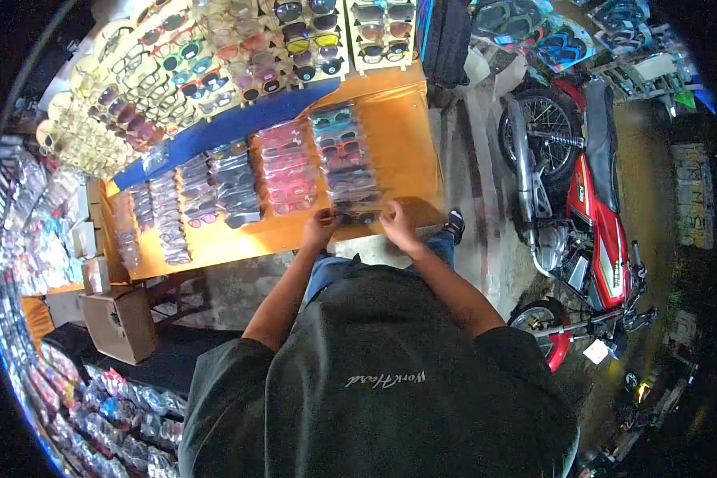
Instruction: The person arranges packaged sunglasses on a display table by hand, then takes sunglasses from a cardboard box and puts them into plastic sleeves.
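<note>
From my remote seat I see the left hand [320, 229] and right hand [398, 229] at either end of a dark pair of sunglasses [356, 218], by the near edge of the table [410, 143], toward its right corner. Both hands look curled inward — whether they pinch the pair or merely touch it, I cannot tell. Rows of wrapped eyewear [287, 170] already run from the left edge across; I judge this row nearly filled — what remains, I can't make out.

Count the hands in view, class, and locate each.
2: the left hand and the right hand, either side of the nearest glasses in the rightmost column on the orange cloth.
</note>
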Demonstrator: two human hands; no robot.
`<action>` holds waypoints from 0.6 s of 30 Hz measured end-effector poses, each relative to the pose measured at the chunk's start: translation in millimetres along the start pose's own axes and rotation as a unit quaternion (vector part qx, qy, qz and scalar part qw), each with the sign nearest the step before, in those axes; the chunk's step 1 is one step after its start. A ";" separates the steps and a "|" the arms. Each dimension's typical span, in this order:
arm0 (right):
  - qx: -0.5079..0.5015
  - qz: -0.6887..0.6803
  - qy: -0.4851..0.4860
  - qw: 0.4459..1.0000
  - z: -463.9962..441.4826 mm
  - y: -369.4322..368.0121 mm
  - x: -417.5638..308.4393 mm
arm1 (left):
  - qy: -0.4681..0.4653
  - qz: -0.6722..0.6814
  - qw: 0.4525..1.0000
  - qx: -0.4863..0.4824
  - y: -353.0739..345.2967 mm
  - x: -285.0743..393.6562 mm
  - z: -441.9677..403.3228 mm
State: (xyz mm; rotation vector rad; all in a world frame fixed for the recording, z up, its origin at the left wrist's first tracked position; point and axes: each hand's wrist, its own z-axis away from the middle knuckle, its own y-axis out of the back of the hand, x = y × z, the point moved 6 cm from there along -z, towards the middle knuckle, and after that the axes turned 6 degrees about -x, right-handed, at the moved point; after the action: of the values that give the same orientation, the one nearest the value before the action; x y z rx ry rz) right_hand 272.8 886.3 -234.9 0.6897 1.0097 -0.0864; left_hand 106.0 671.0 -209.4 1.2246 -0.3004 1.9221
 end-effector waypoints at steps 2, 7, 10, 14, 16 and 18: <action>0.011 -0.003 0.006 1.000 2.2 -1.5 12.4 | -0.072 -0.062 0.995 -0.036 -3.7 -7.9 -4.0; -0.080 -0.034 -0.016 0.996 20.2 3.9 -15.4 | -0.074 -0.017 0.996 -0.038 -12.2 -48.2 -9.7; -0.050 -0.096 -0.022 0.994 24.3 5.1 -26.1 | -0.070 0.015 0.997 -0.036 -12.3 -42.6 -3.0; -0.038 -0.092 0.008 0.995 17.1 2.8 -22.5 | -0.060 0.055 0.996 -0.030 -10.2 -31.3 3.8; 0.013 -0.151 0.066 0.986 16.8 4.9 -27.5 | -0.062 0.069 0.995 -0.030 -10.5 -25.7 7.0; -0.006 -0.130 0.059 0.990 16.7 8.8 -29.9 | -0.064 0.083 0.994 -0.030 -11.6 -28.3 5.5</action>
State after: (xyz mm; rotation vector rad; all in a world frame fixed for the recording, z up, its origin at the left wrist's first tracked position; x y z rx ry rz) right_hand 272.2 876.5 -200.9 0.5542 1.2100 -0.2695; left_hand 123.6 660.9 -233.0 1.3200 -0.5389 1.9626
